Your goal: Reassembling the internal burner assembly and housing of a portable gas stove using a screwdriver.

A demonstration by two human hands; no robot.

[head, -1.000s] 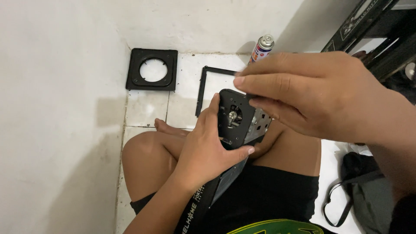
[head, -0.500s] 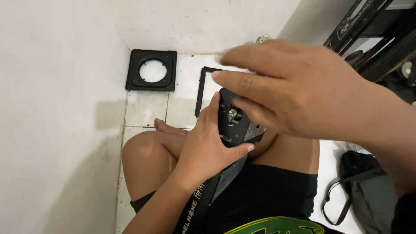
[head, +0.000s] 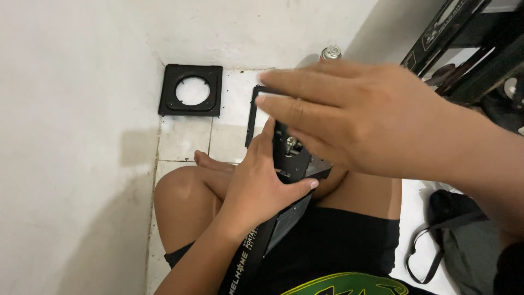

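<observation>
On the left we see a white wall (head: 71,147) meeting a white tiled floor (head: 185,139), and on the tiles near the corner lies a square black plate with a round hole (head: 191,90). Beside it, further right, a thin black rectangular frame (head: 252,117) lies flat on the floor, partly hidden by the hands. Our left hand (head: 256,188) comes up from the lower edge of the view, forearm angled up and to the right, and its fingers (head: 266,139) are wrapped around the left side of a black portable gas stove body (head: 292,158), with the thumb pressed along the lower edge; the stove body is held tilted over the lap, above a bent bare knee (head: 180,202) and black shorts (head: 338,246). A small metal fitting (head: 291,145) shows on the upper face of the stove body. Our right hand (head: 360,120) reaches in from the right, palm down, with its fingers (head: 295,82) stretched out and lying close together over the top of the stove body; we cannot tell whether they touch it or grip anything. Behind that hand stands the silver top of a gas canister (head: 330,52) against the wall. At far right are a dark stand (head: 464,43) and, lower down, a dark bag with a strap (head: 464,240) on the floor.
</observation>
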